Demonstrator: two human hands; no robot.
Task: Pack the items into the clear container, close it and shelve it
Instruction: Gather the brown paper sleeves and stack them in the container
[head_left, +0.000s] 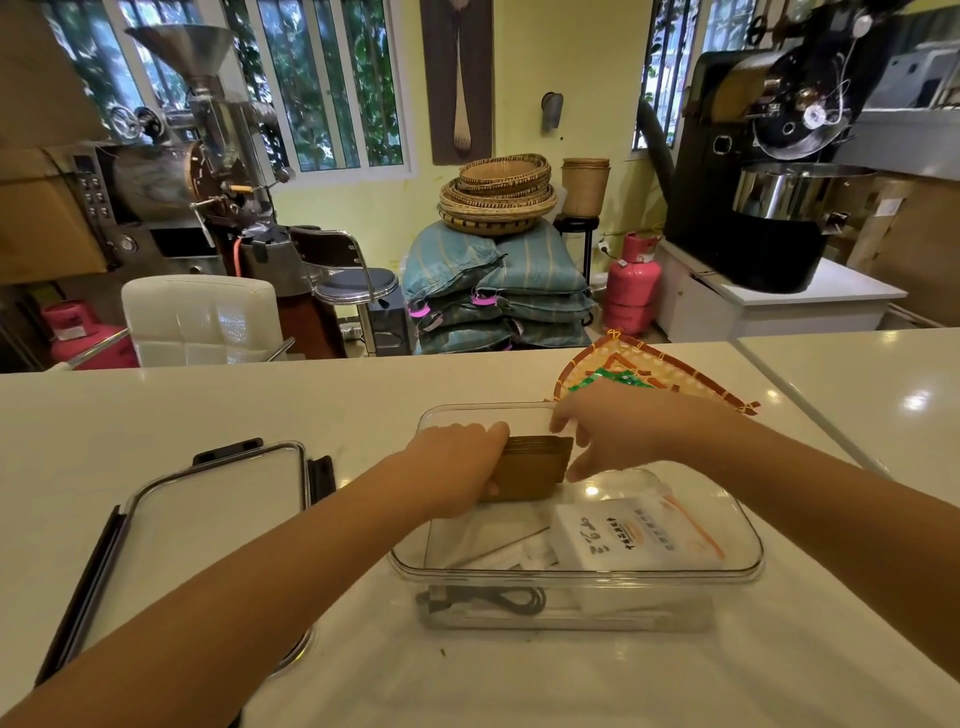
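A clear rectangular container (748, 561) stands open on the white counter in front of me. Both hands hold a stack of brown kraft packets (530, 467) upright inside its far end. My left hand (457, 467) grips the stack's left side, and my right hand (608, 431) pinches its right side between thumb and fingers. White printed pouches (618, 535) and other white packets lie flat in the container. A black cable (498, 597) shows through the near wall. The clear lid (208, 519) with black latches lies on the counter to the left.
A woven tray (675, 374) holding a green packet (613, 378) sits behind the container, partly hidden by my right wrist. Past the counter (156, 415) stand a white chair, a stool, sacks, baskets, pink gas cylinders and roasting machines.
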